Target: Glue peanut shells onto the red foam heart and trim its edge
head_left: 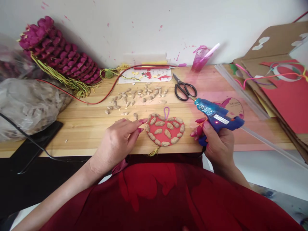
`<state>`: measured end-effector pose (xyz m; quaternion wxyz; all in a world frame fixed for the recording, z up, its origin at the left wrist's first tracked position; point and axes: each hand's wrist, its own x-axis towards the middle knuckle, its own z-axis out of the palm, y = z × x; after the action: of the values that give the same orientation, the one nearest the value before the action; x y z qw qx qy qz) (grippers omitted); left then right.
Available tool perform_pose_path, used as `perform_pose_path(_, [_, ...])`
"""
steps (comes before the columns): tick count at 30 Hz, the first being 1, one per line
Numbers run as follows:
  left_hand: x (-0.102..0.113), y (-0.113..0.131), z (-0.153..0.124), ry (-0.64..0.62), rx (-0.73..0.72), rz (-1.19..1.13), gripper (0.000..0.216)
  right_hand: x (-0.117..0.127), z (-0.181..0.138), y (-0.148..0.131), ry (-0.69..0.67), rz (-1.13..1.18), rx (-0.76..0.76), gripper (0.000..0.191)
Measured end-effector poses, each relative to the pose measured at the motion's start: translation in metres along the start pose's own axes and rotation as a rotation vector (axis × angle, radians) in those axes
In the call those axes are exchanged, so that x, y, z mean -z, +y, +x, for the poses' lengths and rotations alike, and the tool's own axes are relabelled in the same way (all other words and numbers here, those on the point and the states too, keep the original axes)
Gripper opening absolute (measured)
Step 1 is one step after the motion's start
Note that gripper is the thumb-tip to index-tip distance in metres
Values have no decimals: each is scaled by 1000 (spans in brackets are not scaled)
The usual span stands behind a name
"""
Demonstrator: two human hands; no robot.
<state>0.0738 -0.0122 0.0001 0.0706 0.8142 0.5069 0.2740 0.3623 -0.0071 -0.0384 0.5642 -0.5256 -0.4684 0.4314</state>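
Heart (163, 130), red, edged with peanuts (167, 133), lies on wooden tabletop (90, 120) just right of left hand (119, 136), whose thumb and index stand narrowly apart; contact unclear. Right hand (219, 141), farther right, grips blue glue gun (209, 109). Beyond: loose peanuts (125, 99), black-handled scissors (178, 82), paint-flecked white wall (144, 35).

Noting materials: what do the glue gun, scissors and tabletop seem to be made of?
Glue gun: likely blue plastic, judging by its molded-looking body; the front looks shiny and crinkled, material unclear.
Scissors: gray metallic blades, probably steel; smooth black handles, coated metal or plastic.
Tabletop: wood or wood-look laminate, given streaked grain and slight sheen.
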Motion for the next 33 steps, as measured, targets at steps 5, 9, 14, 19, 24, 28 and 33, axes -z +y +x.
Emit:
perform_pose_path(5, [-9,-1,-13,-21,-91,-151,13,-1,0,1,1,-50,21,25])
perform_pose_path(9, [-16,-1,-18,-110,-162,-232,20,-2,-1,0,-19,-140,45,27])
perform_pose_path(14, [-21,-3,-19,-93,-237,-323,17,-4,-3,-1,-28,-297,120,27])
perform_pose_path(19, [-25,-5,-22,-77,-217,-339,17,-3,-3,0,-29,-373,161,28])
perform_pose_path(24, [-31,-7,-23,-4,-230,-307,21,-4,-3,-1,-25,-415,170,29])
perform_pose_path(28, [-32,-5,-21,16,-217,-305,20,-5,-2,-2,-14,-409,141,31])
perform_pose_path(33, [-31,-3,-20,-10,-170,-281,19,-5,-2,-2,-16,-395,130,31])
